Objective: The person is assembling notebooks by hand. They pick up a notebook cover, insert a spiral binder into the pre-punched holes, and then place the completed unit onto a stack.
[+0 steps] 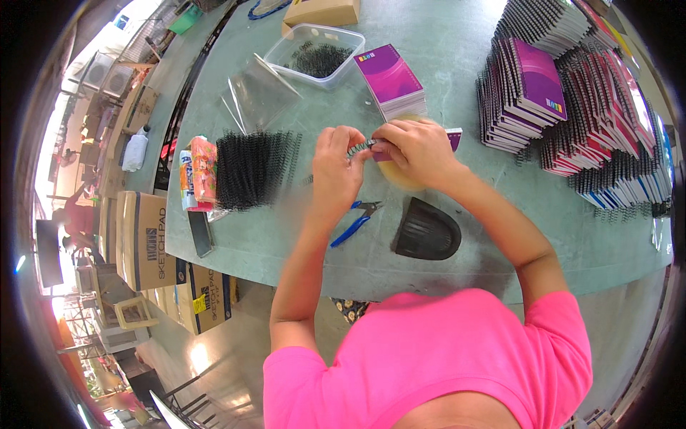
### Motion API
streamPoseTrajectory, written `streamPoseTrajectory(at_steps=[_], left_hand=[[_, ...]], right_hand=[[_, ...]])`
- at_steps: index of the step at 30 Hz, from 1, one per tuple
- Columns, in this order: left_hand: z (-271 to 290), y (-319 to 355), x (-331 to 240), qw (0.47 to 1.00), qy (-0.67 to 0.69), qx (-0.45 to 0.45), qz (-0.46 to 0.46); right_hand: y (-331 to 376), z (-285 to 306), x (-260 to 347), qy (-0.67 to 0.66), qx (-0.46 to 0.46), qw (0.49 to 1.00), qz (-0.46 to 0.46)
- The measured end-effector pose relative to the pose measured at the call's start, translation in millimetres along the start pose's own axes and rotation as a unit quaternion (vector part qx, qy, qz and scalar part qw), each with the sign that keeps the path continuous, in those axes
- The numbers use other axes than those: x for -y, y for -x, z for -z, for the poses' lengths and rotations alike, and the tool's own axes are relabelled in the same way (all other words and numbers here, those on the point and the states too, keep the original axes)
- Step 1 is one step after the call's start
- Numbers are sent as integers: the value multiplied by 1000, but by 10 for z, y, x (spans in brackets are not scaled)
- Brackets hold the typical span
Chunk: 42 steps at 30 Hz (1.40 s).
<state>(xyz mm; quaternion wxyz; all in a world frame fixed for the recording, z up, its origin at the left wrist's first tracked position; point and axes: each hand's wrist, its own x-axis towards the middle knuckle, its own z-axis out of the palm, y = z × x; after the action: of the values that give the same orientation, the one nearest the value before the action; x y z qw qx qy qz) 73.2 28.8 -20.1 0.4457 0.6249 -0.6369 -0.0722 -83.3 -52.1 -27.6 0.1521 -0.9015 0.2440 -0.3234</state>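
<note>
Over the table, my left hand [336, 161] pinches a dark spiral binding coil [359, 147]. The coil runs across to the fingers of my right hand [421, 150], which are closed at the edge of a small purple notepad [455, 137]. Most of that notepad is hidden under the right hand. A round yellowish thing [401, 177] shows below the right hand; its kind is unclear. Blue-handled cutting pliers [351, 230] lie between my forearms, beside a black rounded block [427, 229]. Just beyond my hands stands a stack of purple notepads [391, 79].
Many loose black coils [254, 169] lie left, beside colourful packets [204, 171] and a phone [200, 232]. Behind are a clear plastic tub [314, 32] with black coils and a clear plastic sheet [257, 93]. Bound notebooks [525, 93] are piled right. Cardboard boxes [153, 243] stand left of the table.
</note>
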Motion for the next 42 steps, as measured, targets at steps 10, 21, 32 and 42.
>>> streamPoseTrajectory(at_steps=[10,21,32,42], left_hand=[[213,-130,-30,968,74,141,193],[-685,767,-406,923,-117,322,-175],[15,306,-246,973,-191,117,-49],[244,9,-420,979,-122,-122,-107]], right_hand=[[-26,-32,-2,-78,-19,996,-28],[-40,245,35,-59,57,994,-72],[394,174,-531,-455,16,853,-255],[488,190,-502,-469,-20,835,-286]])
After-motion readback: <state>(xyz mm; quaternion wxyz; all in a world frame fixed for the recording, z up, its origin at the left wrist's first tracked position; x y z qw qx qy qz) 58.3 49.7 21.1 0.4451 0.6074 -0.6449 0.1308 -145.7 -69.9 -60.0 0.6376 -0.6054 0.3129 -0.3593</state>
